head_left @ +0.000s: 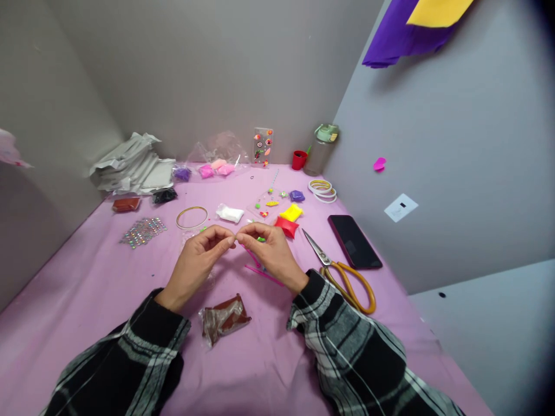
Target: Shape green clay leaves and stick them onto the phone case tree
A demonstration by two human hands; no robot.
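Observation:
My left hand (pixel 202 254) and my right hand (pixel 271 248) meet fingertip to fingertip over the middle of the cloth. Both are closed in a pinch, and whatever sits between the fingers is too small to name. Under my right hand lie pink tool-like sticks (pixel 262 273). Just beyond it are a red packet (pixel 287 227) and a yellow packet (pixel 291 212). A white packet (pixel 229 214) lies beyond my left hand. Nearer to me, between the forearms, rests a brown clay-like block (pixel 232 315) partly in clear wrapping.
Orange-handled scissors (pixel 347 277) and a phone (pixel 354 241) lie at right. A bangle (pixel 192 217) and a gem sticker sheet (pixel 144 232) are at left. Along the back stand silvery packets (pixel 136 164), a red cup (pixel 299 160) and a bottle (pixel 319 153). White rings (pixel 323 190) lie near the wall.

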